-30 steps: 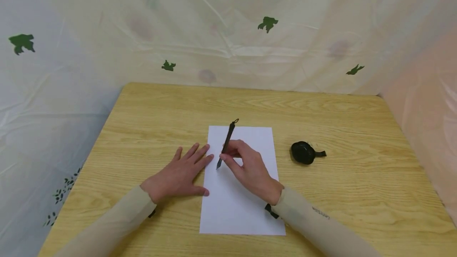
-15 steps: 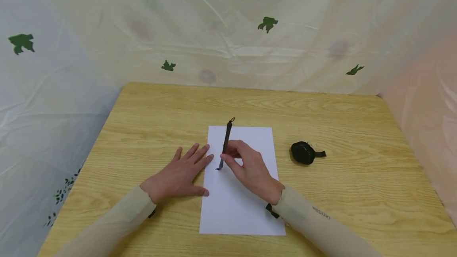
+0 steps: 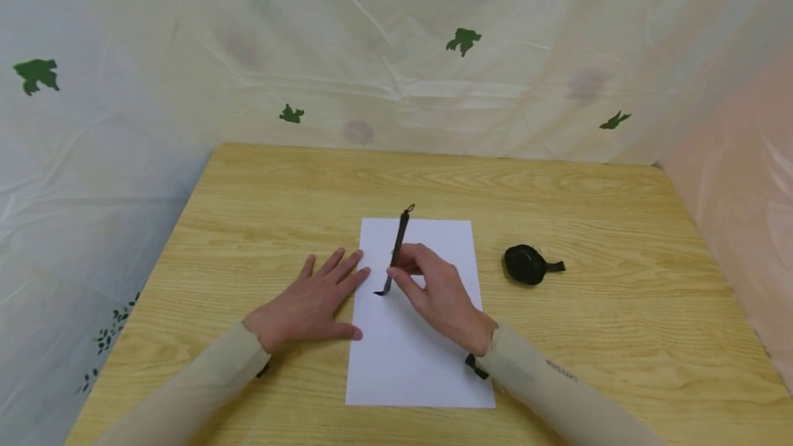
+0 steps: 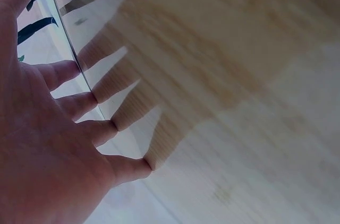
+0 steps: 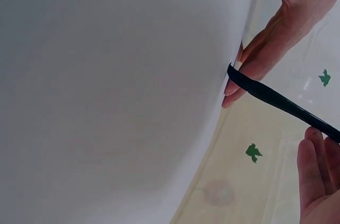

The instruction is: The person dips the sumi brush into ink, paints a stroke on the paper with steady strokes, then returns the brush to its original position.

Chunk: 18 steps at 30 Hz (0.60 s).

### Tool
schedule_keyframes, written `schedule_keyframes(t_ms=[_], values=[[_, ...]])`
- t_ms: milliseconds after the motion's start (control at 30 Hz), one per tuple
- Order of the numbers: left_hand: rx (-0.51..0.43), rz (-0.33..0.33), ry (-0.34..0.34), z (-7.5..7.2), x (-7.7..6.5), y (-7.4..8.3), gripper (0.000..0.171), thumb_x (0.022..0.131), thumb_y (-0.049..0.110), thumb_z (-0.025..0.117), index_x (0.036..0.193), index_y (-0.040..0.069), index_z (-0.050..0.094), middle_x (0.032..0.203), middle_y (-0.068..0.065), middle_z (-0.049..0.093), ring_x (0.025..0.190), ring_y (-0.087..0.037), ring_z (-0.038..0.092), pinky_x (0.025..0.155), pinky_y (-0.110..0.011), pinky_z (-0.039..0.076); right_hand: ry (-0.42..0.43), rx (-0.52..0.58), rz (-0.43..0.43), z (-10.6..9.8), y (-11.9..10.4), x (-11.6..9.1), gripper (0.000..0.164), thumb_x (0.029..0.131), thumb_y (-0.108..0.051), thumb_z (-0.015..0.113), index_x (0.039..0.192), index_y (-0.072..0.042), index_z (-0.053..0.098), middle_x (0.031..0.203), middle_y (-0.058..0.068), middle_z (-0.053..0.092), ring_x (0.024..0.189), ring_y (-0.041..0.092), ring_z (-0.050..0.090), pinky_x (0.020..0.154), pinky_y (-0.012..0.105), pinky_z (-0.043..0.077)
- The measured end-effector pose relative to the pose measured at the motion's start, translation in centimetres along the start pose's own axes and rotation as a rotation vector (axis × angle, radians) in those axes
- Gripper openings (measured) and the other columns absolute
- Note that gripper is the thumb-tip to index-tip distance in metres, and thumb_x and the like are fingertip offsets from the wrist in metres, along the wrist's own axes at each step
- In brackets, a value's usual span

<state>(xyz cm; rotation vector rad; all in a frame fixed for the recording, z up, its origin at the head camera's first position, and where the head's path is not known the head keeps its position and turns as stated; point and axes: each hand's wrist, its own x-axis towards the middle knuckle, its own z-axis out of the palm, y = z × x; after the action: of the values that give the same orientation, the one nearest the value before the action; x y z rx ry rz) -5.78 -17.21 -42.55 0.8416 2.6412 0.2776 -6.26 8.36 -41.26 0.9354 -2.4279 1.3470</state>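
Note:
My right hand (image 3: 442, 298) pinches a dark paintbrush (image 3: 399, 239) with a small loop at its top end. The brush leans slightly, its tip down on a white sheet of paper (image 3: 421, 377), where a short black stroke (image 3: 379, 293) shows. In the right wrist view, the black bristles (image 5: 241, 78) bend against the paper. My left hand (image 3: 310, 305) lies palm down with fingers spread, partly on the wood and with some fingertips and the thumb on the sheet's left edge. Its fingertips (image 4: 133, 168) press on the tabletop in the left wrist view.
A small black dish with a short handle (image 3: 554, 267) sits right of the paper on the wooden table (image 3: 619, 336). Pale plastic sheeting (image 3: 372, 54) with green leaf shapes hangs behind and at both sides of the table.
My right hand has moved slightly right with the brush, and a short black stroke has appeared on the paper at the brush tip. The left hand has stayed where it was.

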Motion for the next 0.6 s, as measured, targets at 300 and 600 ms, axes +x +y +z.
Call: schedule_keyframes(t_ms=[300,600], values=[[-0.002,-0.004,-0.007,-0.11,0.03,0.09,0.103,0.086,0.068,0.072,0.164,0.015,0.033,0.173,-0.007,0.014,0.158,-0.038,0.008,0.117,-0.074,0.012,0.001,-0.003,0.030,-0.39,0.03,-0.34,0.027,0.098,-0.009,0.072,0.122,-0.006,0.059,0.109,0.003,0.067,0.096,0.014,0.069,0.088,0.031,0.059],[-0.002,0.000,-0.010,-0.19,-0.02,0.07,0.102,0.086,0.068,0.072,0.164,0.015,0.033,0.173,-0.008,0.014,0.158,-0.038,0.007,0.117,-0.074,0.013,0.015,0.012,0.025,-0.78,0.14,-0.58,0.028,0.097,-0.006,0.073,0.121,-0.005,0.059,0.108,0.003,0.067,0.095,0.014,0.070,0.086,0.031,0.060]])
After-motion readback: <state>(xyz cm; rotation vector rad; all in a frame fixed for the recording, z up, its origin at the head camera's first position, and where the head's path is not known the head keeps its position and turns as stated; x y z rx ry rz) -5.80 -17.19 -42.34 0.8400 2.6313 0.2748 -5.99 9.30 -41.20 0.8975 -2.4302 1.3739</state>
